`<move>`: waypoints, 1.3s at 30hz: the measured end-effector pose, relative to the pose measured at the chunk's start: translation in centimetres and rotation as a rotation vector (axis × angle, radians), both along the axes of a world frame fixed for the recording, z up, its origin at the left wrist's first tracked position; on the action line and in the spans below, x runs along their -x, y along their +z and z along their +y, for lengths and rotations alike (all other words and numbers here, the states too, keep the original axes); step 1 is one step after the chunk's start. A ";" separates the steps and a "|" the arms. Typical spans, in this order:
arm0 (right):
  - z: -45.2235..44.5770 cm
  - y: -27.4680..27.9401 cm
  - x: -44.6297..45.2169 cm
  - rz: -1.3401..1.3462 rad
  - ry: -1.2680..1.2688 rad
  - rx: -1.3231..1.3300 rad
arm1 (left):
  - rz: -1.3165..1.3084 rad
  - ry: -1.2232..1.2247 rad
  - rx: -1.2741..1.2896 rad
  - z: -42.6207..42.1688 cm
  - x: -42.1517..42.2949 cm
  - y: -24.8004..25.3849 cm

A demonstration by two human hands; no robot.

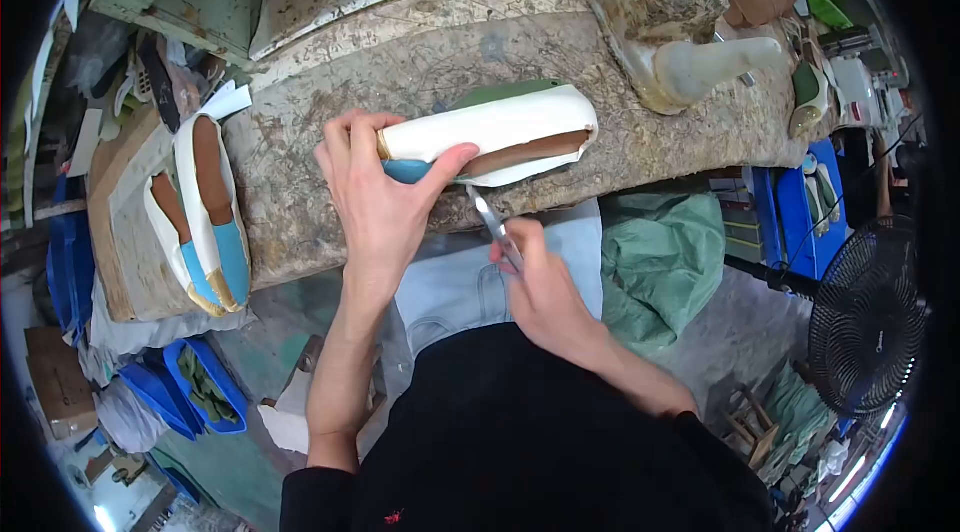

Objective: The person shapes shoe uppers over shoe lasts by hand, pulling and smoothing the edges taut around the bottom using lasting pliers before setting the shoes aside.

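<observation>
My left hand is clamped over the heel end of a white shoe upper on a green last, thumb pressed along its near side. The shoe lies sole side up on the workbench, its brown insole partly showing between the white edges. Blue and gold parts show by my fingers. My right hand is closed round a slim silver metal tool. Its tip points up to the shoe's near edge; whether it touches is unclear, and its exact kind cannot be made out.
Two similar white, blue and gold shoes lie at the bench's left end. A glue-crusted container stands on the worn workbench at the back right. A black fan is at right, a green cloth near my lap, blue bins lower left.
</observation>
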State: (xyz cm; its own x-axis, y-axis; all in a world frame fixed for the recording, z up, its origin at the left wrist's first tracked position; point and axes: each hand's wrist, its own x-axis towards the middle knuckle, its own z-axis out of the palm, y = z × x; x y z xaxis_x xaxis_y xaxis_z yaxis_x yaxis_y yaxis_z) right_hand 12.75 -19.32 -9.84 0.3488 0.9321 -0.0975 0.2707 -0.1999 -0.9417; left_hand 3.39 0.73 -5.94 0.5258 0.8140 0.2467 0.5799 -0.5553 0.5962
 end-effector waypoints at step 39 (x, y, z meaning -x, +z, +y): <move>1.1 0.9 -2.6 0.120 -0.216 -0.062 | 0.325 -0.614 -0.013 3.7 0.2 4.7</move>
